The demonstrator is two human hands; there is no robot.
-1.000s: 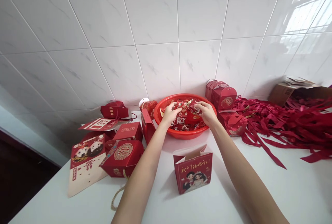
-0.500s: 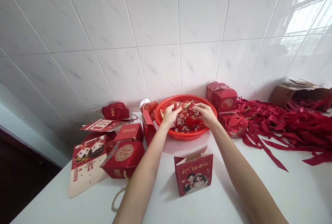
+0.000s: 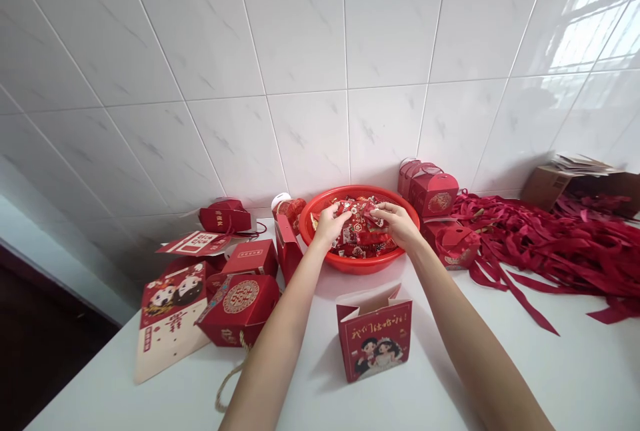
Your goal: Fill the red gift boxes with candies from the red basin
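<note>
My left hand (image 3: pixel 331 225) and my right hand (image 3: pixel 395 222) are both over the red plastic basket (image 3: pixel 320 195), which is filled with red wrapped candies (image 3: pixel 359 249). Fingers of the left hand are closed on red candy packets (image 3: pixel 356 215) at the left side. On the right, my thumb and fingers pinch a red packet too, partly hidden by the hand. Nearer to me, between my forearms, a red paper gift box (image 3: pixel 377 344) with a cartoon couple stands upright, its top flaps open.
Several red gift boxes (image 3: pixel 241 298) and a cream-and-red card bag (image 3: pixel 173 324) lie to the left. Stacked boxes (image 3: pixel 435 194) stand behind right, beside a heap of red ribbons (image 3: pixel 545 238) and a cardboard box (image 3: pixel 547 188). A tiled wall (image 3: pixel 310 131) bounds the back.
Both hands stay over the basket, with the packets between them shifted and a gold-coloured piece no longer showing. The view has tilted slightly; the boxes stand where they were.
</note>
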